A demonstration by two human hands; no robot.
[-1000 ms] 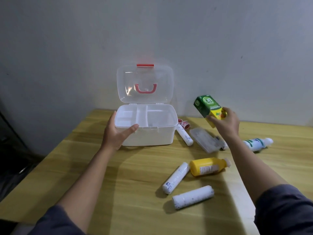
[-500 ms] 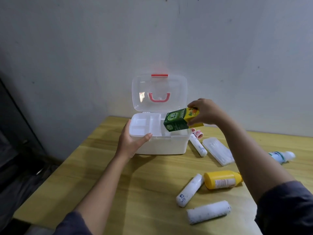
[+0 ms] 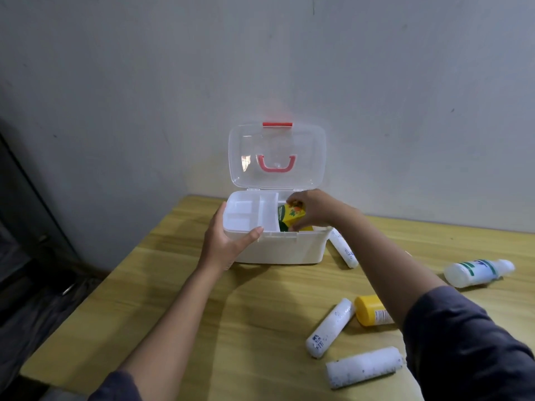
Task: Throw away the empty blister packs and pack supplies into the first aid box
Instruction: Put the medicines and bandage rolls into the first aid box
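Lower carton (image 3: 291, 217), pinched in right hand (image 3: 314, 211), flat into first aid box (image 3: 278, 250) beside tray (image 3: 249, 215); brace box corner with gripping left hand (image 3: 228, 244).

On the wooden counter (image 3: 179, 328), the left hand (image 3: 224, 246) grips the front-left corner of the open white first aid box (image 3: 283, 250) while the right hand (image 3: 311, 209) holds a green-and-yellow carton (image 3: 289, 217) inside its right compartment, beside the tray insert (image 3: 249, 214).

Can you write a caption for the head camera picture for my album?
Right hand lowers a green-and-yellow carton into the open first aid box while the left hand steadies it.
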